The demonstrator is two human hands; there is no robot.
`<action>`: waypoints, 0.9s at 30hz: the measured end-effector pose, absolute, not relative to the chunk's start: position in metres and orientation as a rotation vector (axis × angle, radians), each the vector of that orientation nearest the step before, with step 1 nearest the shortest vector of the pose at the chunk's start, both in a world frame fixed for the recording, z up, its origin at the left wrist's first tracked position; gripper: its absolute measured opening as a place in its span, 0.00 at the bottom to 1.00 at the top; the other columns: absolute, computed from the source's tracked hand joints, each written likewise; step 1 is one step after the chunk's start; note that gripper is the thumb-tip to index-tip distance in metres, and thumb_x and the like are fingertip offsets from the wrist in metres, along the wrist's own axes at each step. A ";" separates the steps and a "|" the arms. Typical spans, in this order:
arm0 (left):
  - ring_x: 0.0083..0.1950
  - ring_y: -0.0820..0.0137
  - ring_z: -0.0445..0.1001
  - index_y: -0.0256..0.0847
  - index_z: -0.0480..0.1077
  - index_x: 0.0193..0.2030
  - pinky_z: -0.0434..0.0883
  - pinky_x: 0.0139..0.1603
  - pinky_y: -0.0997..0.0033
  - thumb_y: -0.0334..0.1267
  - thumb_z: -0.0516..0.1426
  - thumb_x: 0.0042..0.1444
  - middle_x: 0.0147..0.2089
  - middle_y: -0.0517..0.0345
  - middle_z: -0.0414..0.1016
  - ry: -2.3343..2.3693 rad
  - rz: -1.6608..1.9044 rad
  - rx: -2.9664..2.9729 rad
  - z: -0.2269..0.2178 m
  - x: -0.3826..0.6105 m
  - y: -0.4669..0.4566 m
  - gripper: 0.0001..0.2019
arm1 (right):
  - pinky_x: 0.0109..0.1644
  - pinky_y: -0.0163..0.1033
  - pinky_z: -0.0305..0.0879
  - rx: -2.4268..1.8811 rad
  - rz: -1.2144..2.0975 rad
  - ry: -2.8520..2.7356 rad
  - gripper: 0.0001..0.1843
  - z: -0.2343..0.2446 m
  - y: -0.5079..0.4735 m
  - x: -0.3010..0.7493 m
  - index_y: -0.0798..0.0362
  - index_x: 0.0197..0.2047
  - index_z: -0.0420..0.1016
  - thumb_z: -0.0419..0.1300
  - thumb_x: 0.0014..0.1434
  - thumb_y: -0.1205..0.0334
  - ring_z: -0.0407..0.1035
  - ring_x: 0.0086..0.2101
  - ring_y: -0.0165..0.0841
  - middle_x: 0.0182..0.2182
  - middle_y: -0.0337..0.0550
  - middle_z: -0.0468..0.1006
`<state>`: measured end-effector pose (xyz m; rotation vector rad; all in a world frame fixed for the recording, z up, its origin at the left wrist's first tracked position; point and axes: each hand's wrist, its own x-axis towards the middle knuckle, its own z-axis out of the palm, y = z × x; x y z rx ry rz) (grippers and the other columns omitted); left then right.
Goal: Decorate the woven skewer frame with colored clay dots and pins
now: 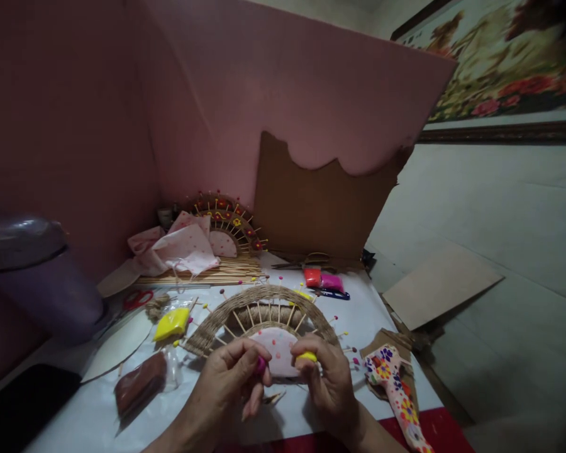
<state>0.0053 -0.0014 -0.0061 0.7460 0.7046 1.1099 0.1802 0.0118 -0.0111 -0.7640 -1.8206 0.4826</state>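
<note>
A half-round woven fan piece (245, 308) with wooden spokes and a pink dotted centre (278, 349) lies on the white table (358, 321) in front of me. My left hand (231, 377) pinches a small pink lump of clay (261, 365) at the centre's left edge. My right hand (327, 380) pinches a small yellow lump of clay (306, 357) at its right edge. Both hands are closed on their lumps and rest close to the fan.
A yellow clay bag (171, 323) and a brown clay bag (139, 385) lie at left. Red and pink clay packs (323, 279), scissors (306, 261), a stick bundle (207, 275), a finished fan (229, 220), a flowered handle (399, 396) and a purple container (38, 277) surround them.
</note>
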 end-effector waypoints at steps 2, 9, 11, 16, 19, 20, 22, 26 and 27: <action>0.13 0.80 0.63 0.35 0.72 0.29 0.55 0.13 0.82 0.48 0.64 0.44 0.22 0.56 0.74 0.701 1.117 0.775 -0.006 0.006 -0.002 0.16 | 0.32 0.38 0.64 -0.801 0.482 -1.826 0.09 -0.012 0.013 0.179 0.50 0.41 0.70 0.50 0.62 0.67 0.69 0.29 0.33 0.30 0.44 0.73; 0.25 0.77 0.70 0.37 0.75 0.35 0.65 0.26 0.79 0.35 0.68 0.39 0.29 0.57 0.75 0.811 1.160 0.897 -0.004 0.003 -0.005 0.14 | 0.35 0.38 0.63 -0.908 0.479 -1.745 0.08 -0.008 0.016 0.183 0.51 0.38 0.75 0.57 0.59 0.58 0.69 0.31 0.35 0.30 0.44 0.75; 0.20 0.80 0.64 0.35 0.74 0.31 0.61 0.21 0.80 0.38 0.67 0.41 0.22 0.61 0.71 0.837 1.191 0.947 -0.002 0.002 -0.005 0.12 | 0.34 0.38 0.63 -0.920 0.581 -1.710 0.14 -0.009 0.015 0.182 0.52 0.39 0.76 0.54 0.60 0.53 0.68 0.30 0.34 0.28 0.43 0.74; 0.19 0.78 0.64 0.36 0.73 0.37 0.60 0.20 0.78 0.48 0.59 0.51 0.22 0.60 0.70 0.741 1.172 1.010 0.001 -0.002 -0.002 0.15 | 0.22 0.32 0.59 -0.886 0.962 -1.562 0.18 -0.012 0.012 0.171 0.53 0.41 0.75 0.51 0.62 0.50 0.61 0.20 0.26 0.24 0.38 0.68; 0.24 0.77 0.68 0.37 0.73 0.41 0.64 0.26 0.77 0.41 0.63 0.47 0.29 0.57 0.73 0.728 1.142 0.990 0.000 -0.003 -0.002 0.15 | 0.23 0.32 0.62 -0.890 0.990 -1.541 0.14 -0.012 0.014 0.168 0.52 0.44 0.73 0.59 0.56 0.54 0.62 0.21 0.25 0.28 0.39 0.71; 0.26 0.77 0.69 0.38 0.73 0.41 0.65 0.28 0.77 0.38 0.65 0.44 0.31 0.58 0.74 0.738 1.146 0.980 0.000 -0.003 -0.003 0.16 | 0.23 0.32 0.61 -0.897 0.965 -1.544 0.13 -0.012 0.015 0.169 0.52 0.42 0.74 0.61 0.55 0.55 0.62 0.21 0.25 0.28 0.39 0.71; 0.25 0.78 0.68 0.38 0.73 0.39 0.64 0.27 0.78 0.35 0.68 0.39 0.29 0.60 0.73 0.759 1.163 0.981 -0.001 -0.002 -0.003 0.17 | 0.19 0.30 0.56 -0.914 0.938 -1.536 0.11 -0.012 0.019 0.171 0.54 0.35 0.76 0.63 0.53 0.55 0.58 0.18 0.23 0.23 0.37 0.69; 0.17 0.81 0.59 0.35 0.70 0.31 0.54 0.18 0.80 0.46 0.63 0.47 0.19 0.65 0.65 0.803 1.180 1.039 -0.006 -0.001 0.000 0.14 | 0.14 0.28 0.47 -0.887 1.005 -1.489 0.15 -0.014 0.022 0.176 0.56 0.33 0.74 0.61 0.54 0.50 0.51 0.13 0.20 0.14 0.30 0.61; 0.16 0.81 0.57 0.35 0.70 0.31 0.53 0.17 0.79 0.50 0.60 0.49 0.17 0.66 0.63 0.810 1.176 1.042 -0.007 -0.002 0.001 0.17 | 0.14 0.27 0.47 -0.858 1.058 -1.471 0.17 -0.015 0.023 0.176 0.56 0.36 0.73 0.58 0.56 0.49 0.51 0.12 0.20 0.13 0.30 0.61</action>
